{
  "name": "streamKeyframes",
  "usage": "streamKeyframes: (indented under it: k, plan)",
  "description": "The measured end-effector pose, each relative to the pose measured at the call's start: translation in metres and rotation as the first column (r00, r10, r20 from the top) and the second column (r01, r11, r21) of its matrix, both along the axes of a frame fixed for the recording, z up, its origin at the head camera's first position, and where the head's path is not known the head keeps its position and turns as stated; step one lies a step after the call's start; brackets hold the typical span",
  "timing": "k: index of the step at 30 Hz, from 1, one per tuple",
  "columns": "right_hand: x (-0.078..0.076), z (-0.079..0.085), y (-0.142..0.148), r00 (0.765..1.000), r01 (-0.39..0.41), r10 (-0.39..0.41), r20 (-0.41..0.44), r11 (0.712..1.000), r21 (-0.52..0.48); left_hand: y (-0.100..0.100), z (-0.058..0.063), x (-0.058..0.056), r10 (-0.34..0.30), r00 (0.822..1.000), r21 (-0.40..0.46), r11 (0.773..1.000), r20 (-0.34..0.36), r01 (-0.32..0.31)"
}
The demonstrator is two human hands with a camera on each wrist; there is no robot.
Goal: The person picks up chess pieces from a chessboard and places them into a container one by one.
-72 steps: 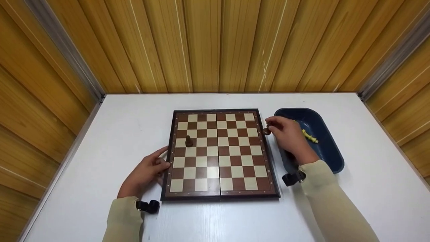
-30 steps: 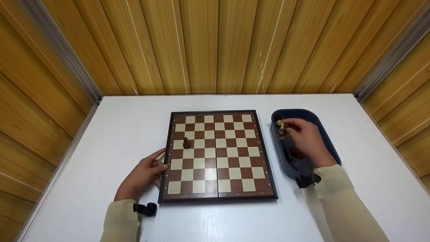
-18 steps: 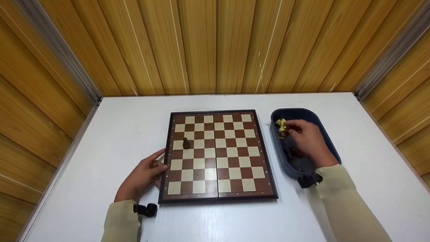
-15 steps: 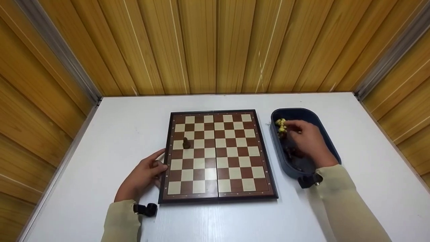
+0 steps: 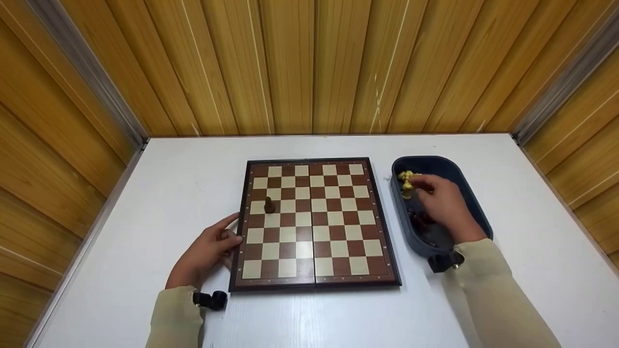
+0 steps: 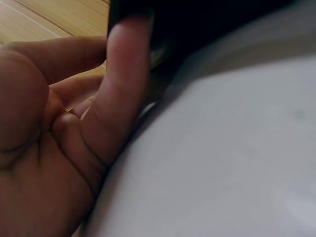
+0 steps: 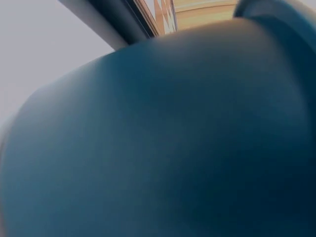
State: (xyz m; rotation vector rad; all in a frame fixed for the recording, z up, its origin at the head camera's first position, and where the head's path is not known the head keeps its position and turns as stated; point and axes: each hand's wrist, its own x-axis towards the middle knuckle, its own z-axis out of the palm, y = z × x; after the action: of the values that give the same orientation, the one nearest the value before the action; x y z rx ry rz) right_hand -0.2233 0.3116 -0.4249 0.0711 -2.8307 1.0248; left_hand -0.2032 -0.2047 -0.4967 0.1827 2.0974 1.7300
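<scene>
A folding chessboard [image 5: 314,278] lies flat on the white table. One dark chess piece [image 5: 269,206] stands on its left half. My left hand [image 5: 205,251] touches the board's left edge with thumb and index finger; the left wrist view shows the thumb [image 6: 126,54] against the dark side. At the right, my right hand [image 5: 442,203] reaches into a dark blue tray [image 5: 469,193], fingers bent beside several yellow chess pieces [image 5: 407,181]. Whether it pinches one is hidden. Dark pieces [image 5: 421,220] lie under the hand. Only the tray's wall [image 7: 163,123] fills most of the right wrist view.
The white table [image 5: 193,193] extends around the board and tray. Wood-patterned panels [image 5: 290,67] rise behind and at both sides. Black wrist cameras [image 5: 211,300] are strapped to both sleeves, the right one close to the tray's near rim.
Earlier my right hand held a dark piece between board and tray; it then moved into the tray, where pieces shifted beneath its fingers. My left hand stays at the board's edge.
</scene>
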Motion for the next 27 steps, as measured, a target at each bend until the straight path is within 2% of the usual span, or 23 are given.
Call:
streamKeyframes:
  k: [8, 21, 27]
  plan:
    - [0.0, 0.003, -0.006, 1.0, -0.007, 0.007, -0.002, 1.0, -0.001, -0.002, 0.0, 0.0, -0.026, 0.999, 0.036, 0.999, 0.019, 0.026]
    - [-0.003, 0.01, -0.024, 0.999, -0.033, 0.033, -0.025, 0.999, -0.021, 0.0, 0.002, 0.0, -0.001, 0.999, 0.042, 0.999, 0.044, -0.001]
    - [-0.005, 0.01, -0.033, 0.998, -0.044, 0.044, -0.038, 0.999, -0.01, 0.0, 0.0, 0.0, -0.008, 0.999, 0.053, 0.999, 0.032, 0.007]
